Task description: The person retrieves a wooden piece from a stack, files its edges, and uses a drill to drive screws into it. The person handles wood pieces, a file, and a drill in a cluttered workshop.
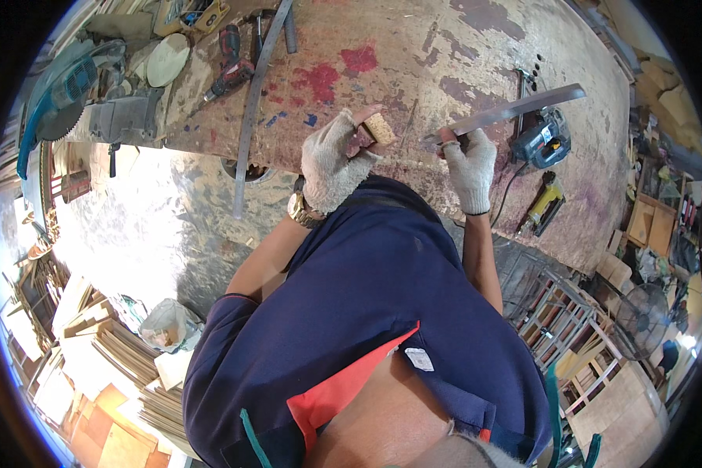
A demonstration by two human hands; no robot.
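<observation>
Both my hands wear off-white fingerless-tipped work gloves, and they are over the near edge of a worn wooden workbench (413, 58). My left hand (329, 168) is closed around a small block with a rough tan face (380, 129); its exact kind I cannot make out. To the right, the fingers of my right hand (469, 168) pinch the near end of a long flat grey metal strip (522, 108), which slants up toward the far right. The strip and the block are apart.
A red-and-black cordless drill (232, 66) and another long metal strip (256, 101) lie at left. A corded jigsaw (540, 140), a hammer (520, 86) and a yellow-black tool (544, 204) lie at right. A blue circular-bladed saw (58, 101) stands far left; wood pieces (125, 355) stack below.
</observation>
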